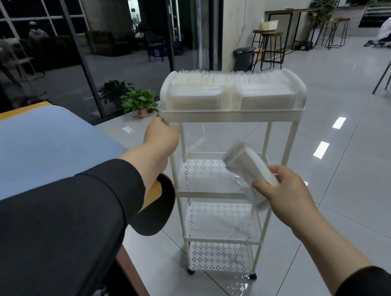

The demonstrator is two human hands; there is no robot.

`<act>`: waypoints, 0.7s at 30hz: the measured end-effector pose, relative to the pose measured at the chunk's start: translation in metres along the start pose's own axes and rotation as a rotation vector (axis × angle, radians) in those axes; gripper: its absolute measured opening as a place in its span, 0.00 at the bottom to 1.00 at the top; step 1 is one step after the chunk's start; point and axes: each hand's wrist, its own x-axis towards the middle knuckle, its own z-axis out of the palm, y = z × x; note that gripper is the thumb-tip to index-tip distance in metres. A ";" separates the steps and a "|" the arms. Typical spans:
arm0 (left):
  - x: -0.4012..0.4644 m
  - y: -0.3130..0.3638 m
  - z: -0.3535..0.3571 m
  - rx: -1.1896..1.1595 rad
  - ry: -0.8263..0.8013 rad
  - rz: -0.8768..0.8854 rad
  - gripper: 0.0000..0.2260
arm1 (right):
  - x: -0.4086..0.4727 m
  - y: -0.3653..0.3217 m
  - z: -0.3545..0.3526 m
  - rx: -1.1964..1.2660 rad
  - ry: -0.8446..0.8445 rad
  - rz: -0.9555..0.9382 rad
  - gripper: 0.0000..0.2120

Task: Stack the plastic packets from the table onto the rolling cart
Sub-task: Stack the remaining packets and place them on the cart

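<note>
A white rolling cart [232,121] with perforated shelves stands on the floor in front of me. Its top tray is packed with rows of clear plastic packets [232,90]. My left hand [160,137] grips the near left corner of the top tray. My right hand [285,197] holds a clear plastic packet [249,163] with white contents, tilted, in front of the cart's second shelf [207,175]. The lower shelves hold nothing that I can see.
A table with a blue mat [35,151] is at my left, a black round object [156,207] at its edge. A potted plant [140,103] sits by the glass wall. Stools, a bin [243,58] and chairs stand further back on the tiled floor.
</note>
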 end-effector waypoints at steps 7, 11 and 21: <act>0.019 -0.007 0.008 0.039 -0.096 -0.002 0.16 | 0.014 0.005 0.009 -0.012 -0.001 0.016 0.12; 0.006 -0.013 0.027 0.021 -0.101 0.044 0.15 | 0.015 0.015 0.007 -0.023 0.010 0.039 0.12; -0.049 -0.024 0.051 0.007 -0.168 0.156 0.35 | 0.001 0.044 -0.011 -0.072 0.045 0.078 0.18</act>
